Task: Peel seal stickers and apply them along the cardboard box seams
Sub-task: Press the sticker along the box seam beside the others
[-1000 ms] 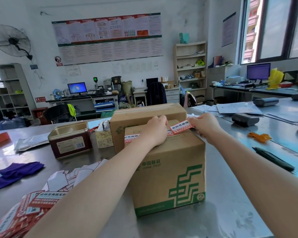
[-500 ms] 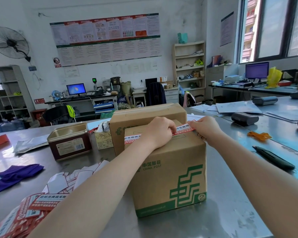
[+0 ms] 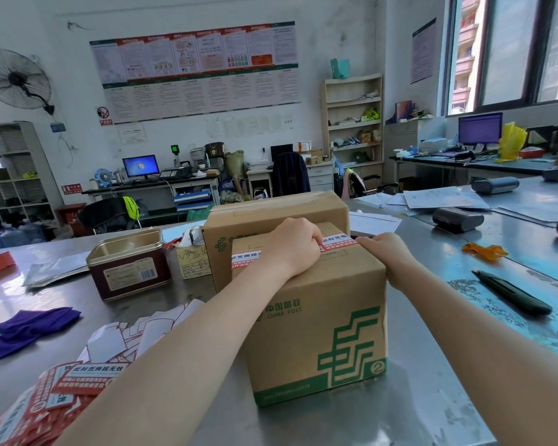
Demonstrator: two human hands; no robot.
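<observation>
Box (image 3: 316,320) upright on steel surface (image 3: 432,407), a second box (image 3: 271,214) touching behind it. Red-and-white sticker (image 3: 335,243) runs across the top. Left hand (image 3: 292,246) fisted, knuckles pressing the sticker mid-top. Right hand (image 3: 385,252) curled over the right top edge, apparently pressing the sticker's end; fingers hidden. Sticker sheets (image 3: 62,391) piled near left.

White walls, a wall fan (image 3: 15,79), wooden shelving (image 3: 353,117) and daylit windows (image 3: 509,49).
</observation>
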